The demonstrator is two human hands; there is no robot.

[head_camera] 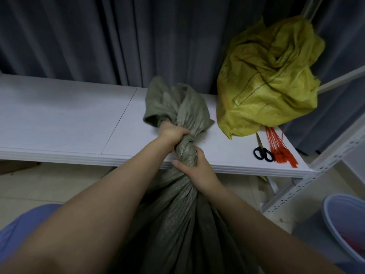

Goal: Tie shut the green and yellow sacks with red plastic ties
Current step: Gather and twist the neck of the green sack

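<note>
A grey-green woven sack (177,210) stands on the floor in front of me, its neck twisted into a tight rope. My left hand (171,133) grips the neck just below the loose flared top, which lies over the white table (65,115). My right hand (194,167) clasps the twisted neck lower down, at the table's front edge. A yellow sack (268,80) sits at the table's right end, its mouth crumpled and open. A bundle of red plastic ties (280,147) lies flat in front of the yellow sack.
Black-handled scissors (262,152) lie just left of the ties. A grey curtain (118,36) hangs behind the table. A white metal shelf frame (316,171) stands at the right, with a pale blue bucket (347,220) on the floor beside it.
</note>
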